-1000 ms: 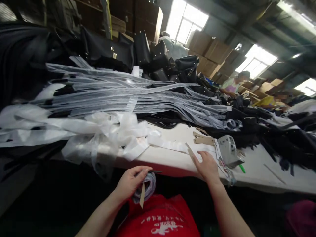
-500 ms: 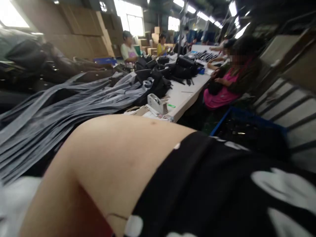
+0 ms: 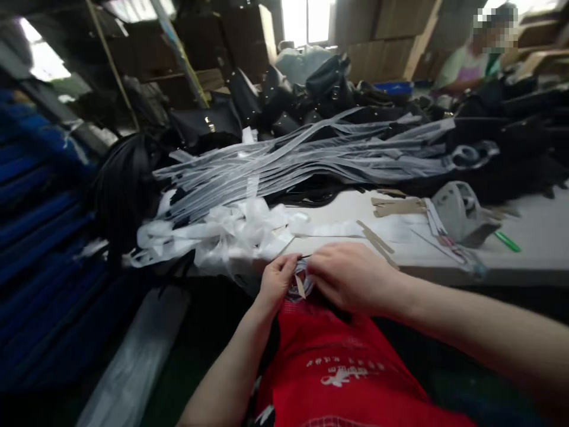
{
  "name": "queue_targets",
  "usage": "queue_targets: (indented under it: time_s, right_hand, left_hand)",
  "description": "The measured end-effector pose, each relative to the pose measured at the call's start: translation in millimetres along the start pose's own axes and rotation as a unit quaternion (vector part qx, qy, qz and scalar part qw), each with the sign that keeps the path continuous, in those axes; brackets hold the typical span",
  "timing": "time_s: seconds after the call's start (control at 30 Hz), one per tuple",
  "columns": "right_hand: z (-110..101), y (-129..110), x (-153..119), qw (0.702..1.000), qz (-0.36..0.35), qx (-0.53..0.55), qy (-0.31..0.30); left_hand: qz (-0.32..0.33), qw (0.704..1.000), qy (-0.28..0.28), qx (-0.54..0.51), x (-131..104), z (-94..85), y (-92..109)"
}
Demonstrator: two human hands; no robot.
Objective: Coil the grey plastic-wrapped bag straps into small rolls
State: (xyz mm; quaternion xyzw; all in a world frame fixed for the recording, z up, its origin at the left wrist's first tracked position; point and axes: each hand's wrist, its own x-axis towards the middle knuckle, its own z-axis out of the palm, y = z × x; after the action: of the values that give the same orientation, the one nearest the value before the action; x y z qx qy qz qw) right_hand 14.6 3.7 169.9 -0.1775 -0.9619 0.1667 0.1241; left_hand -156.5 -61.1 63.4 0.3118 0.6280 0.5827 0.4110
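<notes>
Beyond L hand (image 3: 276,279) w/ roll (image 3: 294,292), white heap (image 3: 249,228), then grey strips (image 3: 306,155)

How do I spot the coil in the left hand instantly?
Find the big red garment, bottom centre. At its top edge, the left hand holds a greyish coil, with the right hand beside it. Unlike the white ribbon heaped on the table, it is wound round, with a tan strip at its opening.

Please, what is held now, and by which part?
The left hand holds a coiled roll by its upper left side; the right hand is at its right, its grip unclear.
</notes>
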Motion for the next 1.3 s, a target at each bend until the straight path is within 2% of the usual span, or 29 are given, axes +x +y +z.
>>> queue_targets:
  time_s: [0.1, 0.17, 0.23, 0.33, 0.47, 0.57, 0.67, 0.8, 0.93, 1.03, 1.17, 1.3]
  right_hand:
    - [-9.2, 29.5, -29.1, 0.998, 0.036, 0.046, 0.029]
    - [2.8, 43.7, -45.9, 0.994, 0.051, 0.077, 0.051]
    - [23.3, 49.3, -55.9, 0.993, 0.05, 0.083, 0.072]
    - [47.8, 50.4, -58.8, 0.99, 0.032, 0.022, 0.133]
    - [54.1, 55.0, -62.9, 0.979, 0.009, -0.061, 0.193]
    - [53.0, 57.9, -68.9, 0.972, 0.04, -0.057, 0.224]
    - [54.9, 60.4, -73.2, 0.972, 0.063, -0.05, 0.219]
    - [57.4, 67.1, -79.8, 0.973, 0.031, -0.061, 0.222]
    - [53.9, 72.0, -83.6, 0.972, 0.02, -0.041, 0.231]
    - [50.0, 70.7, -80.3, 0.963, 0.09, 0.003, 0.253]
    - [55.3, 69.8, -78.2, 0.917, 0.243, 0.153, 0.278]
    - [74.2, 77.6, -90.3, 0.847, 0.355, 0.337, 0.206]
  left_hand:
    - [0.0, 0.999, -0.014, -0.043, 4.8, 21.1, 3.4]
    - [-0.003, 0.998, -0.034, -0.058, 9.1, 35.6, 4.0]
    - [-0.003, 0.996, -0.059, -0.06, 13.2, 49.2, 3.0]
    - [0.011, 0.996, -0.082, -0.04, 18.6, 67.1, 2.1]
    - [0.016, 0.992, -0.12, -0.021, 22.5, 85.0, 3.1]
    - [0.01, 0.99, -0.14, -0.013, 22.8, 94.0, 0.7]
    - [0.015, 0.992, -0.125, -0.013, 22.2, 100.6, -3.0]
    - [0.016, 0.991, -0.132, -0.019, 20.8, 104.0, -4.3]
    - [0.018, 0.985, -0.171, -0.003, 18.9, 100.1, -3.1]
    - [0.044, 0.972, -0.226, 0.047, 15.1, 96.5, -5.9]
    - [0.043, 0.951, -0.288, 0.1, 4.4, 93.9, -18.2]
    - [0.044, 0.93, -0.332, 0.15, -6.3, 91.5, -28.0]
